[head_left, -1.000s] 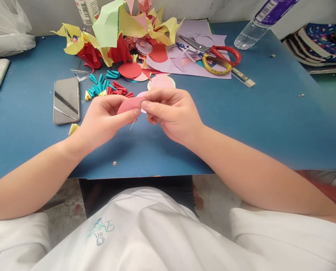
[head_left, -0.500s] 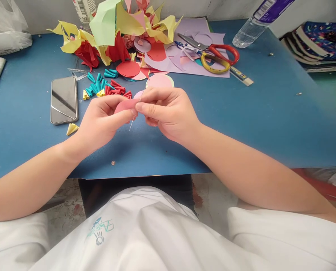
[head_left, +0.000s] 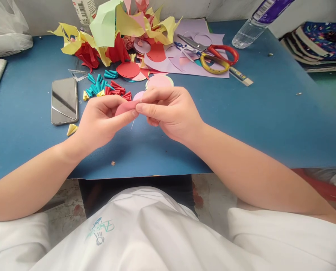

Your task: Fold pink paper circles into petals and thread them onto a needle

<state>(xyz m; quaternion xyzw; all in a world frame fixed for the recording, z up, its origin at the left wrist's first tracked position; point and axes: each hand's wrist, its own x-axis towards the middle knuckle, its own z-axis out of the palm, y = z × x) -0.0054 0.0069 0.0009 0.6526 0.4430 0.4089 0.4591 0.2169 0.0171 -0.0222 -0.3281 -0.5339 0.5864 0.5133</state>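
Blue table [head_left: 255,113] fills much of the frame, with a pale wall [head_left: 230,9] behind it at the top. Pink paper [head_left: 124,108] is up off the table, near the middle of the frame, between the two hands. Its right end meets a thin stick [head_left: 133,125], and the stick's low tip pokes out under the fingers. So the paper and stick are together at the pinch, but the fingers hide just how they touch.

The left hand [head_left: 99,120] has the paper pinched between its thumb and fingers, with the thumb on the near side. The right hand [head_left: 172,113] pinches tight too, thumb and finger closed on the paper's right end and the stick. The hands are close, tips nearly touching, and both arms reach up from the low corners.

Left of the hands are a phone [head_left: 64,101] and a yellow cone [head_left: 71,129]. Just above them are blue cones [head_left: 96,87] and red cones [head_left: 117,89]. Scissors [head_left: 194,43] lie at the upper right, near a bottle [head_left: 248,34].
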